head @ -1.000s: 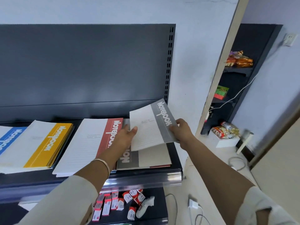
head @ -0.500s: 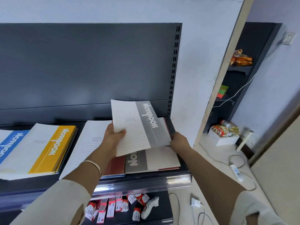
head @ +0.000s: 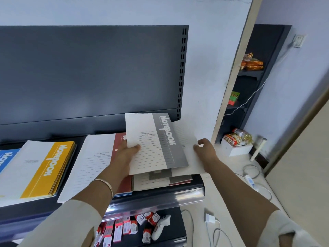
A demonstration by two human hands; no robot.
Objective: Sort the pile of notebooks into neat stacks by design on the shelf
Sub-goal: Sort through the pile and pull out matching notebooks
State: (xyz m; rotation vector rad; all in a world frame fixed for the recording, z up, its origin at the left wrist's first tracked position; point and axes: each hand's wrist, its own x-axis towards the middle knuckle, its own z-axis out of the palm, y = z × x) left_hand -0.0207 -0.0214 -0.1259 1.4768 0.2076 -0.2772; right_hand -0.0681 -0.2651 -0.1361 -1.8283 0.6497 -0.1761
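My left hand (head: 127, 154) grips the left edge of a grey-and-white notebook (head: 156, 145), lifted above the right end of the dark shelf (head: 160, 195). Under it my right hand (head: 204, 148) holds the right edge of another white-covered notebook (head: 188, 157), raised off a small mixed pile (head: 160, 180) of grey and red notebooks. To the left lies a red-and-white notebook stack (head: 92, 163), partly hidden by my left arm. Further left sit a yellow stack (head: 41, 168) and a blue stack (head: 6, 159) at the frame edge.
A lower shelf holds several small red-and-white boxes (head: 122, 227) and a white controller (head: 161, 227). Cables and a charger (head: 211, 218) lie on the floor to the right. A side shelf unit with snack packets (head: 252, 63) and a white box (head: 236, 148) stands at the right.
The grey notebook, held by both hands a second ago, is now held by my left hand only. My right hand has dropped to the pile and lifted another notebook.
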